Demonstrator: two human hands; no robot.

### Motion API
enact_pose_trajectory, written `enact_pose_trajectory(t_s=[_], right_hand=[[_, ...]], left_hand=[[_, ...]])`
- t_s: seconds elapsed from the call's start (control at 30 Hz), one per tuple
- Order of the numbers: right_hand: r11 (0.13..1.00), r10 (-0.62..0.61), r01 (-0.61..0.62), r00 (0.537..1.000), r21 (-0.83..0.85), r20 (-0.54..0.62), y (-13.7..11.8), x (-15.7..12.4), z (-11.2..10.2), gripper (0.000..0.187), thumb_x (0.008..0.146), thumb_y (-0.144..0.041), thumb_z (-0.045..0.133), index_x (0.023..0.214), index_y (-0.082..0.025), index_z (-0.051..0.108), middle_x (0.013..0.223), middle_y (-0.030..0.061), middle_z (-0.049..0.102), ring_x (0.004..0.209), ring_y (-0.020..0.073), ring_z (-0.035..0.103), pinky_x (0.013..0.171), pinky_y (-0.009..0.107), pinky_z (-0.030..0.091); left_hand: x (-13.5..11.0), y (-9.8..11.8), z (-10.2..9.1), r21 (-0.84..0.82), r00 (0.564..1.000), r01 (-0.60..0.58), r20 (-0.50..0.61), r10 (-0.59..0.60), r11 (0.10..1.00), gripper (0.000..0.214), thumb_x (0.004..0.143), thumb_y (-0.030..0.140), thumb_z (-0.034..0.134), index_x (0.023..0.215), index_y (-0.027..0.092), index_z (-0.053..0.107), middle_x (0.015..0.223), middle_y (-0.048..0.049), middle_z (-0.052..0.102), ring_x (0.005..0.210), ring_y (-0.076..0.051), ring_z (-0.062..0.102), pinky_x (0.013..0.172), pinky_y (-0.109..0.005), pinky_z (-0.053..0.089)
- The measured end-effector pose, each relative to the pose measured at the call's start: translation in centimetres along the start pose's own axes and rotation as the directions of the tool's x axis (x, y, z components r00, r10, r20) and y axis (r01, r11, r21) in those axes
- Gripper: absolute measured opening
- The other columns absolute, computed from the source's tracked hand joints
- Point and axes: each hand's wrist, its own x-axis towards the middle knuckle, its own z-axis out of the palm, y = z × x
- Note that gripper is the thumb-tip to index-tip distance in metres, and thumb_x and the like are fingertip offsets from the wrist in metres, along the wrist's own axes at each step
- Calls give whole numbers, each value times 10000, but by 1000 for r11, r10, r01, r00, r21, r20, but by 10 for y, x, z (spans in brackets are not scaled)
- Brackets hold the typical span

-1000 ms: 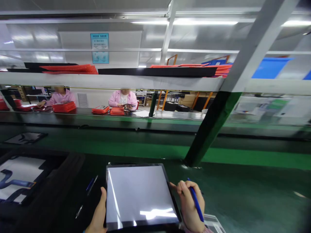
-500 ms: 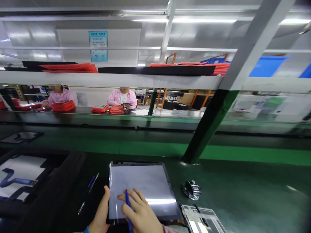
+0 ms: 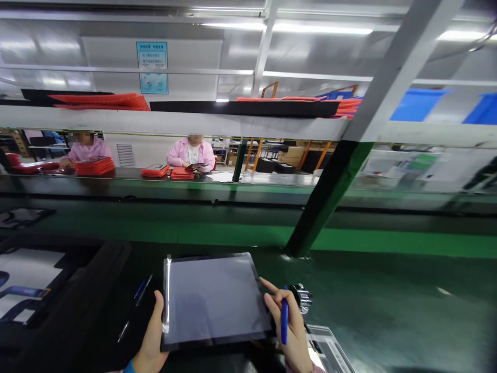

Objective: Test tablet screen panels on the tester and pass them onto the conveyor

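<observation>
Green bench (image 3: 388, 300) (glossy) beneath black tray (image 3: 111, 264), metal object (image 3: 305, 298).

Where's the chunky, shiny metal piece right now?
In the head view, right of centre and low down, the metal piece sits on the green bench, partly behind the right hand holding the blue pen-like tool.

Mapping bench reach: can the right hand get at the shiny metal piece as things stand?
Probably yes: the metal piece sits just past the right hand with nothing visible between, though the blue pen in that hand may hamper its grip.
</observation>
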Motion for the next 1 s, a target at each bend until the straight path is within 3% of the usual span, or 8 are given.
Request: enact_pose_trajectory(t_s=[0.13,0.23,0.4,0.67,0.83,1.0], right_hand=[[989,113,-120,991,92,76,2,-2,1,379,786,-497,669,718,-233,407,1239,145,643,1186,298,567,911,416,468],[980,120,-133,988,145,99,3,-1,-1,368,776,-460,690,711,-238,403,1217,124,662,1186,298,569,923,431,466],[955,147,-181,977,236,152,3,0,-3,322,759,-348,698,735,-248,393,1280,113,623,1167,313,576,785,410,516],[889,137,-246,948,386,287,6,-1,-7,267,699,-231,662,791,-268,414,1399,85,519,1221,334,520,761,420,494],[912,82,-175,964,372,254,0,-5,-1,363,671,-371,737,781,-270,406,1403,125,506,1213,349,522,821,467,475],[923,57,-134,975,360,217,2,-5,0,381,674,-401,744,776,-268,402,1377,142,530,1228,351,510,831,463,467]], left_hand=[[3,-4,-3,72,992,-116,-35,119,991,650,903,591,375,1371,153,478,1160,-142,690,1133,-291,612,1050,-410,399],[2,-1,-4,49,998,-51,41,49,998,636,906,584,386,1373,162,476,1178,-138,682,1151,-296,598,1054,-422,390],[2,5,-6,57,994,11,107,-17,998,673,867,624,439,1330,143,525,1141,-151,697,1142,-333,598,1033,-470,402],[2,-2,7,135,975,-153,-142,172,979,744,808,640,520,1380,166,467,1196,-133,672,1180,-319,572,1027,-432,427],[1,-4,7,245,975,-141,-136,178,959,776,792,681,479,1391,189,453,1233,-130,650,1197,-309,560,1055,-423,402],[3,-3,4,214,974,-151,-134,182,965,812,775,693,488,1409,191,423,1243,-138,640,1191,-318,562,1055,-440,404]])
